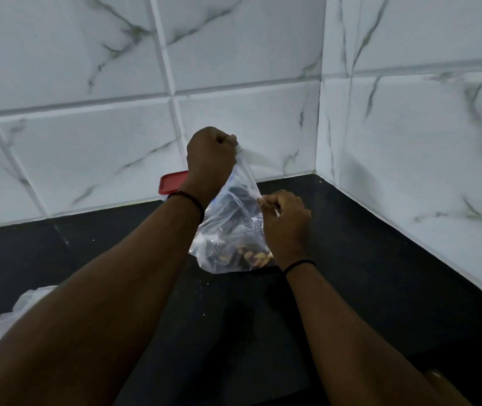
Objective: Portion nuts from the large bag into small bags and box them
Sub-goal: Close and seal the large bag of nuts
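The left hand [210, 159] is fisted around the gathered top of a clear plastic bag [231, 230], holding it up off the black counter [380, 259], while the right hand [285, 221] pinches the bag's side edge with its fingertips. A few nuts [255, 256] sit at the bottom. A red-lidded box [172, 183] waits by the wall behind the left wrist, lid on, and crumpled plastic [20, 312] lies at the left. I can't tell whether this is the large bag or a portion; boxing looks still ahead.
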